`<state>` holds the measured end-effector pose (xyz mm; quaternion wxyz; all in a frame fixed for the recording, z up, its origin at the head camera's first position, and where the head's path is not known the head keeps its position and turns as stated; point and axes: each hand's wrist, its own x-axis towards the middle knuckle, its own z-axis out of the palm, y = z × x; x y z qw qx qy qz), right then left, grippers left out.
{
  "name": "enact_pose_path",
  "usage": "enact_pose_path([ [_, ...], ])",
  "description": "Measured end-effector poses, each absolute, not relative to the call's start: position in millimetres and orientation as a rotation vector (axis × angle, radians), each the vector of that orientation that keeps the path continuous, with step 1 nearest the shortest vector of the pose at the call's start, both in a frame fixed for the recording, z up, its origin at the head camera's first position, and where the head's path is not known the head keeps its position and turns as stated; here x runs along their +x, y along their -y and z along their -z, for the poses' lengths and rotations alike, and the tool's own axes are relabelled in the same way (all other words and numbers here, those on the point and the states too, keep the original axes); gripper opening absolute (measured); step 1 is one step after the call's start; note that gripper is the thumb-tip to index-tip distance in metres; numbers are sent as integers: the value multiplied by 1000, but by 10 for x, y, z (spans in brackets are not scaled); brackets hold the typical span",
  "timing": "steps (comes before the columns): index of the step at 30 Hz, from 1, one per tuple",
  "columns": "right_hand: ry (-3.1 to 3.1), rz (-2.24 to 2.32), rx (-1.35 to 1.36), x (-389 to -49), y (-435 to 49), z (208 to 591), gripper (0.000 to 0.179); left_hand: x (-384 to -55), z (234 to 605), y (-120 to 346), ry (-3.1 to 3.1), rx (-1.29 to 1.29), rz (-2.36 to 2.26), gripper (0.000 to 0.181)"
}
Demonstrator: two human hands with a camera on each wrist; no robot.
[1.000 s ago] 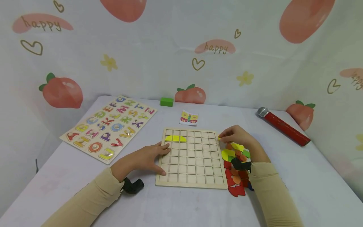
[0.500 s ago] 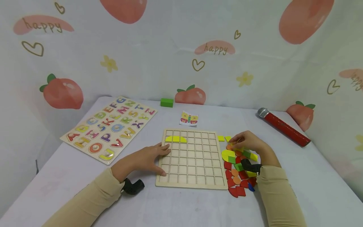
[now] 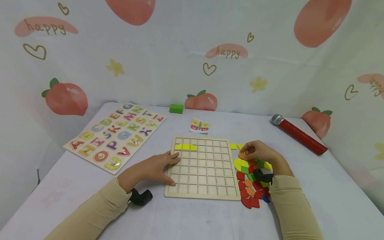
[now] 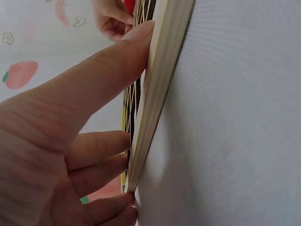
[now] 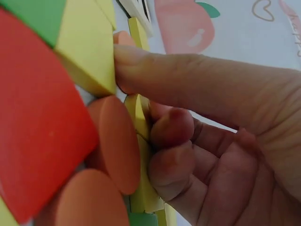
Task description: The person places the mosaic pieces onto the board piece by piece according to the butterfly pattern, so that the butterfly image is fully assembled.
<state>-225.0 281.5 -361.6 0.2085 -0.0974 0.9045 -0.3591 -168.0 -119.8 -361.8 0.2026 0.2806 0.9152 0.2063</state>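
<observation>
Board point(image 3: 202, 170), wooden, square-gridded, meets left hand point(image 3: 156, 167); right hand point(image 3: 259, 151) touches flat pieces point(image 3: 250, 191).

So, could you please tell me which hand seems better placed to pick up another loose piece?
The right hand, I'd judge: it is at the loose pieces beside the grid board, while the left hand rests on the board's opposite edge.

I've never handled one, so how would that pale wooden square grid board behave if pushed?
The wooden grid board is probably stiff: its edge looks straight and solid. Lying flat, it should slide rather than tip. The three flat yellow pieces set into it would likely ride along.
</observation>
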Motion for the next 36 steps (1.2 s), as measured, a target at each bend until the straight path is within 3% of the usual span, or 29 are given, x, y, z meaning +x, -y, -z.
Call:
enact_pose_path([
  [15, -2504, 1205, -363, -2361, -2398, 3374, 23, -1682, 3622, 1194, -2554, 787, -576, 86],
  [27, -2368, 1276, -411, -2556, -1672, 3457, 16, -1683, 3617, 1188, -2555, 785, -572, 86],
  [36, -2447, 1168, -479, -2596, -1452, 3553, 13, -1683, 3604, 1209, -2564, 850, -563, 85],
])
